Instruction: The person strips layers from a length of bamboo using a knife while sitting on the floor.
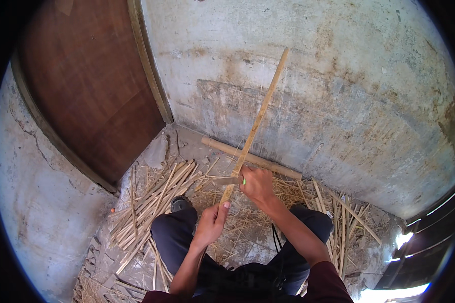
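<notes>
A long, flat bamboo strip (262, 112) slants up and away from me, its far end in front of the wall. My left hand (210, 225) is closed round its near end, thumb lying along the strip. Farther up, my right hand (258, 186) grips a knife (226, 181) with a bit of green showing at the handle. The blade points left and lies across the strip, just beyond my left hand. Most of the handle is hidden inside my right fist.
Split bamboo strips (156, 194) are heaped on the floor at left, with more strips (345, 227) at right. A thick bamboo pole (253, 159) lies along the foot of the stained wall (328, 76). Thin shavings (237, 240) litter the floor between my legs. A brown door (91, 76) stands at far left.
</notes>
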A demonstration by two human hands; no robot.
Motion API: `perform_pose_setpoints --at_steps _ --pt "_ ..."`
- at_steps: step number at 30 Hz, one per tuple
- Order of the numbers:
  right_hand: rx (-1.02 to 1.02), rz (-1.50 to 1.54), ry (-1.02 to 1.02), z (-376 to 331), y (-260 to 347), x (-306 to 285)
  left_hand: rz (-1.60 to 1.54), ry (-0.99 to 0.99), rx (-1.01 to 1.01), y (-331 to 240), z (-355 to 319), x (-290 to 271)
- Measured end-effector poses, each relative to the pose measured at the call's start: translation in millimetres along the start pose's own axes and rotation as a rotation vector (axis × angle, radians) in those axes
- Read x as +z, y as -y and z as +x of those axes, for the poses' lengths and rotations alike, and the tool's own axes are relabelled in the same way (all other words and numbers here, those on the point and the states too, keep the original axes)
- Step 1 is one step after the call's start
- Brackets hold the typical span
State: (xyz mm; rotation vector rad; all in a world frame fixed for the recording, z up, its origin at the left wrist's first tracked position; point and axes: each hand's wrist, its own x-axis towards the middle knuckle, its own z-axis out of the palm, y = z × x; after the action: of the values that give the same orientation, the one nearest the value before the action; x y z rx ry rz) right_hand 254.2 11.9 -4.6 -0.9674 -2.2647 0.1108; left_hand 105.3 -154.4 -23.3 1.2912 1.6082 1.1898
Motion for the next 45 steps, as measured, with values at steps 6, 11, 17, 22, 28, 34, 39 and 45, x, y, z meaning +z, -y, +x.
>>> perform_pose_setpoints --at_steps 6,11,17,22,28,34,39,45 --pt "0.575 -0.185 -0.155 38.0 -123.4 -26.2 -0.135 0.074 -0.075 9.6 -39.7 -20.5" --pt "0.424 -0.101 -0.349 21.8 -134.4 -31.0 -0.194 0.124 -0.086 32.0 -40.1 -30.2" --pt "0.168 0.103 -0.123 -2.5 -60.3 -15.5 -0.206 0.08 -0.034 15.0 -29.3 -36.3" --pt "-0.02 0.208 0.046 -15.1 0.8 -24.3 -0.203 0.127 -0.003 10.3 -23.7 -26.6" --pt "-0.029 0.167 0.082 -15.6 5.9 -19.8 -0.13 0.131 0.007 -2.0 -27.2 -14.3" --pt "-0.013 0.13 0.108 -15.1 3.2 -17.9 0.144 0.0 0.055 -23.2 -29.4 -10.3" --pt "0.029 0.084 0.101 -12.2 6.6 -21.5 0.21 -0.029 0.052 -28.6 -31.7 -10.9" --pt "0.198 -0.02 -0.071 -0.4 -36.6 -8.4 0.182 -0.006 0.002 -28.1 -39.1 -11.7"
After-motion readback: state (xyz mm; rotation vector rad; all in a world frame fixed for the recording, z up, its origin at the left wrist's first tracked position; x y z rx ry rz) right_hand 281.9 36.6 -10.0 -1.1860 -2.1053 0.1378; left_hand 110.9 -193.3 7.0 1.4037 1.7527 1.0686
